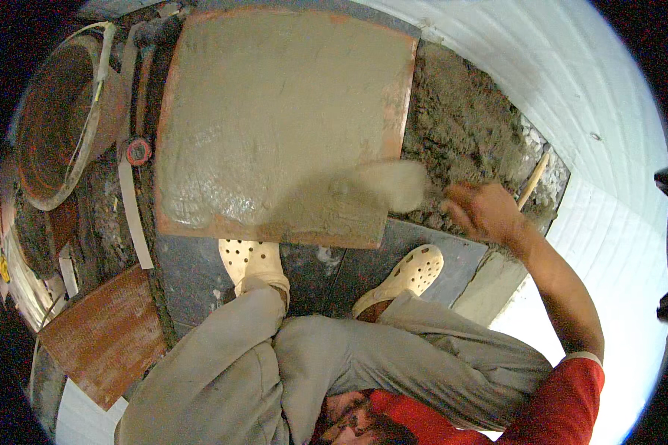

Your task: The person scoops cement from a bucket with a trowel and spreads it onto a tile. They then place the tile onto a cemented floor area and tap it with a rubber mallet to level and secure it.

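My right hand (486, 211) is closed around a trowel, its handle mostly hidden in the fist. The trowel's blade (401, 185), smeared by motion and coated in grey, lies over the lower right edge of a large square tile (397, 141). A layer of wet grey mortar (274, 104) covers nearly all of that tile, leaving reddish-brown margins bare. Toward the lower left the mortar looks wetter and shinier. A dark shadow falls on it left of the blade. My left hand is out of view.
Rough mortar bed (460, 104) runs between the tile and the white ribbed wall (571, 81). A wooden stick (534, 180) lies there. At left are a round bucket (111, 104), a red tape roll (138, 151) and a brown tile (107, 334). My pale clogs stand on dark tiles (312, 271).
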Tool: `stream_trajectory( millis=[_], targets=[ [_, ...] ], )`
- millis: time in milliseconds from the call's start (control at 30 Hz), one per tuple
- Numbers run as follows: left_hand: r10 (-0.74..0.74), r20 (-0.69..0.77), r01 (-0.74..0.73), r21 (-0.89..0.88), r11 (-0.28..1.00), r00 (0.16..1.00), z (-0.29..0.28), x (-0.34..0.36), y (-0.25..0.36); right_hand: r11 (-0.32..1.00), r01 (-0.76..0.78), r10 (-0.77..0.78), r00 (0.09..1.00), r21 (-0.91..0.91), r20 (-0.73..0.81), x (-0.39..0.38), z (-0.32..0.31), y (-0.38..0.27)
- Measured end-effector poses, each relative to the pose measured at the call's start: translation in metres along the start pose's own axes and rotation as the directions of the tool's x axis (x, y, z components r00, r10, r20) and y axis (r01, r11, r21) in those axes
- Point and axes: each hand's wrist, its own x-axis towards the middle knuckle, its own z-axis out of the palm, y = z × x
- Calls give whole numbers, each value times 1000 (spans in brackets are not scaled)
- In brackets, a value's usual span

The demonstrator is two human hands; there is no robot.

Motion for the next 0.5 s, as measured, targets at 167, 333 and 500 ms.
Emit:
stream_trajectory(
  millis=[167,333,500],
  targets=[
    [-75,113,81,-49,995,991,-17,2,5,962,-118,178,955,245,-239,14,-24,15],
    [-1,276,71,-242,968,961,-68,8,55,970,-78,106,988,230,-111,2,-18,10],
    [410,-344,-531,-449,718,845,-92,28,165,835,-439,518,830,331,-206,5,-23,5]
  ],
)
